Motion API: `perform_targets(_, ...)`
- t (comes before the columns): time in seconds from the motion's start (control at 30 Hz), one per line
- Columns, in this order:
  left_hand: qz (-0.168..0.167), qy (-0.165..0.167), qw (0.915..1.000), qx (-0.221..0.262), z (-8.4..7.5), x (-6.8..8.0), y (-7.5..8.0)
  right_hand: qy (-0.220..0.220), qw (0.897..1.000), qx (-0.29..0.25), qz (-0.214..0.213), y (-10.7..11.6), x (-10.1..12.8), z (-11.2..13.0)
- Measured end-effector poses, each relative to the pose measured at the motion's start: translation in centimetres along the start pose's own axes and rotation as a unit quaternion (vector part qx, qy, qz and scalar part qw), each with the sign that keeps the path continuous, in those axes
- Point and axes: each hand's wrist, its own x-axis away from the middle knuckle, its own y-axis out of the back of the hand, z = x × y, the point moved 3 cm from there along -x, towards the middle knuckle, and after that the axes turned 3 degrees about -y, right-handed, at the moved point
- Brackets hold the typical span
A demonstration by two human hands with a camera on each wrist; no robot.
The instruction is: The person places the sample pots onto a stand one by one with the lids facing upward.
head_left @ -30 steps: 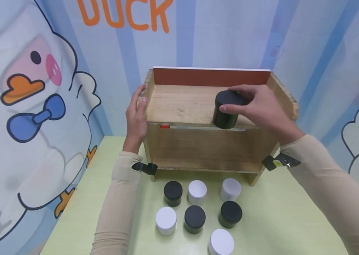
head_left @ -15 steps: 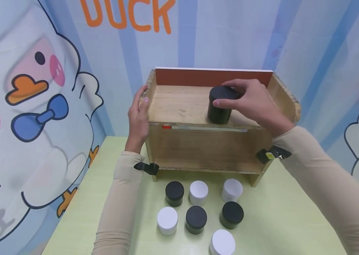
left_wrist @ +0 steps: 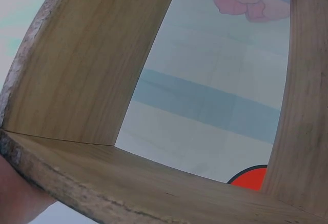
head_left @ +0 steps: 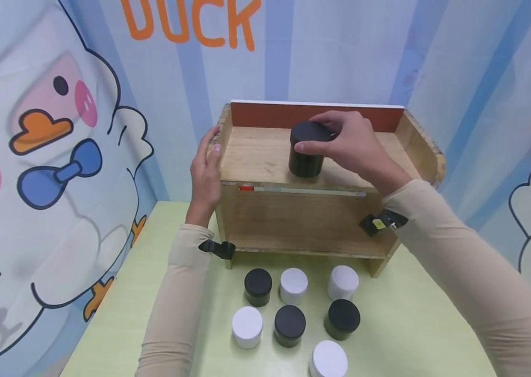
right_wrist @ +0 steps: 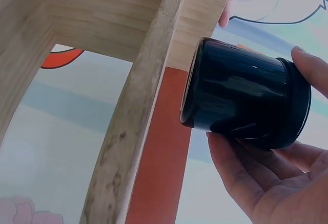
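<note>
My right hand point(head_left: 352, 144) holds a black lidded jar point(head_left: 305, 162) upright over the upper board of a small wooden shelf point(head_left: 256, 152). Thumb and fingers grip it around the lid and upper side, from the right. In the right wrist view the glossy jar point(right_wrist: 236, 90) shows its base close to the board's edge; whether it touches is unclear. My left hand point(head_left: 205, 180) grips the shelf's left side panel, thumb toward the front. Only a blurred bit of that hand point(left_wrist: 18, 193) shows in the left wrist view, against the rough wood edge.
Several jars stand on the pale green table point(head_left: 411, 314) before the shelf: black ones such as this jar point(head_left: 290, 324), and white ones such as this jar point(head_left: 247, 327). A red-brown strip point(head_left: 270, 114) backs the upper board. A printed duck curtain point(head_left: 331, 52) hangs behind.
My right hand has carried the black jar leftward and slightly back, from the upper board's front edge to over the board. The left hand keeps its place on the side panel.
</note>
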Motion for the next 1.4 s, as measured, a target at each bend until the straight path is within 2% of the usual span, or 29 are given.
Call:
perform_targets(0.23, 0.003, 0.001, 1.0, 0.002, -0.1, -0.2, 0.0, -0.003, 1.0, -0.002, -0.021, -0.5, -0.9, 0.0)
perform_targets(0.5, -0.006, -0.001, 0.9999, 0.009, 3.1, -1.1, -0.1, -0.006, 0.999, -0.015, -0.029, -1.6, -2.1, 0.1)
perform_targets(0.63, -0.006, -0.011, 0.9999, 0.011, 3.9, -1.2, -0.1, -0.004, 0.999, -0.031, -0.022, -2.4, -2.6, 0.6)
perform_targets(0.93, -0.001, -0.015, 0.9999, -0.004, 3.8, -1.2, 0.0, -0.006, 1.0, -0.027, -0.013, -3.2, -3.9, 2.0)
perform_targets(1.2, -0.002, -0.009, 1.0, -0.001, 3.6, -1.1, 0.1, -0.035, 0.999, -0.016, 0.01, -3.8, -5.4, 2.9)
perform_targets(1.4, 0.003, 0.004, 1.0, -0.005, 2.7, -0.8, -0.1, -0.043, 0.999, -0.027, 0.01, -4.5, -6.2, 3.2)
